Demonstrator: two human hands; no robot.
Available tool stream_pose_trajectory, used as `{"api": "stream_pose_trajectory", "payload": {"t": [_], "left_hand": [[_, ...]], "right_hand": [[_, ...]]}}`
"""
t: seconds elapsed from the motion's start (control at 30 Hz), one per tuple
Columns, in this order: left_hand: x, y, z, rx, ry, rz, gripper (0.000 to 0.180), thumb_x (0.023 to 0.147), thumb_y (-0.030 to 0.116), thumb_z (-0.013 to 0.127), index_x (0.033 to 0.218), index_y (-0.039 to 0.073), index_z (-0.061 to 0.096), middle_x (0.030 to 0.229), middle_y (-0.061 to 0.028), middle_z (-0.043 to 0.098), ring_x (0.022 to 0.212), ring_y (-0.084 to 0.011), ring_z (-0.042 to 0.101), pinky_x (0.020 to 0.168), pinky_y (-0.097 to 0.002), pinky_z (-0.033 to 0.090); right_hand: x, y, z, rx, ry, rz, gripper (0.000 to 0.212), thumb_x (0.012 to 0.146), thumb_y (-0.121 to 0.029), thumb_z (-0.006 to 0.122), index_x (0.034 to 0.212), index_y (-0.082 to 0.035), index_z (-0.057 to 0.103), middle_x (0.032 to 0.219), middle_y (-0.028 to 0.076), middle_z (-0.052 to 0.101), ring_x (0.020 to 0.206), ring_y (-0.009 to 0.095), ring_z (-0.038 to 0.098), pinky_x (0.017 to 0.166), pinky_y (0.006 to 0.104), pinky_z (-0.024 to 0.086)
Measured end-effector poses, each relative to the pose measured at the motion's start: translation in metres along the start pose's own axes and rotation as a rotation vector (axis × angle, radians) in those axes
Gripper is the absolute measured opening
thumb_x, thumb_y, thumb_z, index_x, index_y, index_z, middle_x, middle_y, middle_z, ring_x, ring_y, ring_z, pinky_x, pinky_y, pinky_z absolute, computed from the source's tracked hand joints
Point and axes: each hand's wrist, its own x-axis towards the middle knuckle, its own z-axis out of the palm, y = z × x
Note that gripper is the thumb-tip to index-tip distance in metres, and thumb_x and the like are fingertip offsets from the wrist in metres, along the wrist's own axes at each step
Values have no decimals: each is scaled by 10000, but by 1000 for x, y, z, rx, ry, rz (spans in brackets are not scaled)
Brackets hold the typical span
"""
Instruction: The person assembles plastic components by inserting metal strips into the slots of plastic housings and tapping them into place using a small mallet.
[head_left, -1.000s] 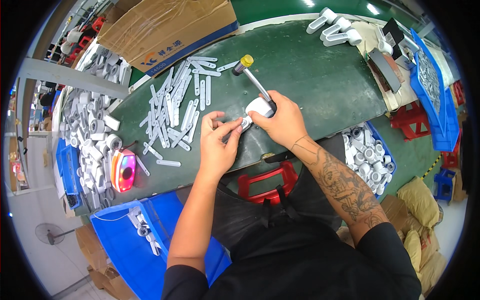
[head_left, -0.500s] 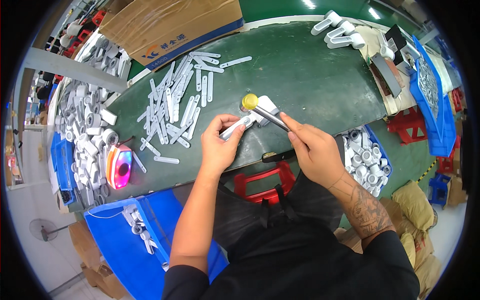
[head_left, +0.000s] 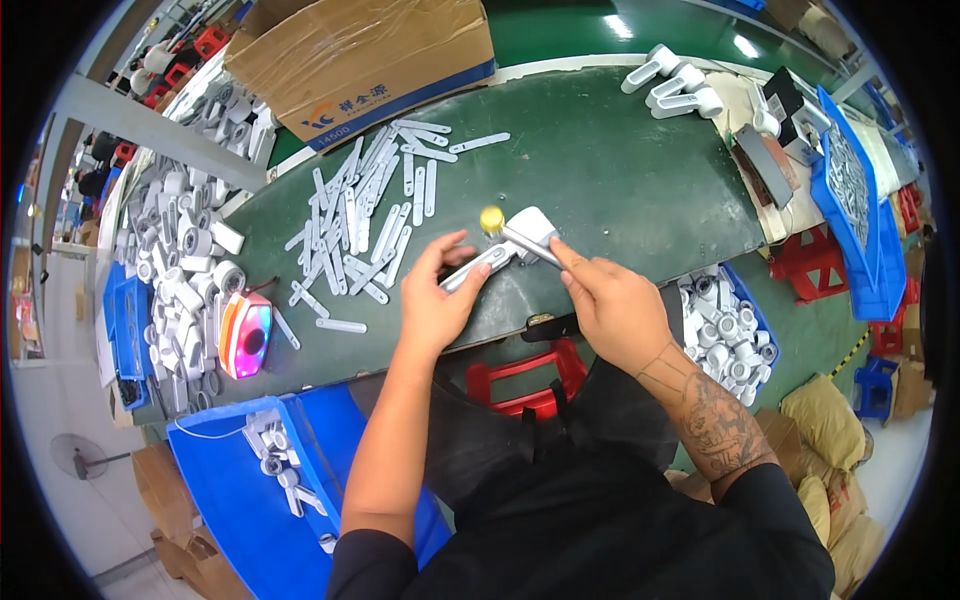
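Your left grip (head_left: 438,297) is closed on the long arm of a white part (head_left: 535,225), thumb laid along its upper face. The part's broad end points away from that grip, ahead and to its right; whether it rests fully on the counter (head_left: 650,170) you cannot tell from here. Your right grip (head_left: 618,305) is wrapped around the handle of a hammer (head_left: 528,247), whose yellow face sits ahead and to the left of that grip, near the joint of the part.

The main risk, as I judge it, is your left thumb: it lies close to the hammer head, so a glancing blow could catch it. The shaft also crosses over the part just ahead of your right grip, so a low swing might knock or scuff the broad end instead of landing squarely. Only one grip steadies the part, and from its far end; a blow off centre could twist it out of your fingers. If any of it is lifted off the counter, the shock may crack the joint.

Beyond your left grip, the loose grey strips (head_left: 372,190) lie near enough that a part slipping that way could scatter them.
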Motion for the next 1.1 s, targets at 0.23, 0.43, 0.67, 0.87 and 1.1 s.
{"api": "stream_pose_trajectory", "payload": {"t": [0.23, 0.43, 0.67, 0.87, 1.1], "left_hand": [[-21, -5, -27, 269, 36, 76, 306, 831, 125, 910, 1099, 24, 805, 882, -56, 708, 678, -110, 565, 616, -279, 478], [-19, -9, -25, 207, 42, 121, 289, 836, 94, 906, 1088, 5, 796, 829, -53, 663, 666, -108, 565, 616, -266, 488], [-18, -10, -26, 240, 25, 82, 288, 845, 107, 908, 1089, 6, 795, 848, -52, 677, 684, -111, 585, 648, -274, 521], [-19, -10, -23, 191, 36, 51, 321, 817, 128, 929, 1090, 19, 800, 838, -46, 684, 681, -115, 596, 656, -276, 527], [-18, -14, -21, 179, 41, 74, 304, 814, 135, 927, 1071, 30, 805, 832, -47, 687, 660, -102, 593, 633, -265, 518]], "right_hand": [[-2, -20, -7, 95, 119, -112, 494, 1018, -154, 672, 1504, -233, 637, 812, 74, 626, 638, 309, 650, 585, 429, 564], [-14, -15, 9, 44, 31, -84, 500, 1011, -159, 671, 1506, -219, 627, 812, 79, 619, 640, 310, 672, 557, 428, 565], [-4, -29, -2, 15, -22, -102, 512, 1010, -154, 674, 1516, -211, 621, 793, 76, 605, 626, 312, 662, 554, 425, 555], [-11, -23, 14, 28, -30, -128, 524, 1014, -128, 666, 1527, -224, 613, 805, 101, 620, 647, 328, 661, 578, 446, 551], [-12, -18, 13, -76, -94, -99, 512, 1017, -185, 670, 1522, -245, 611, 808, 83, 647, 648, 331, 686, 572, 448, 571]]}}
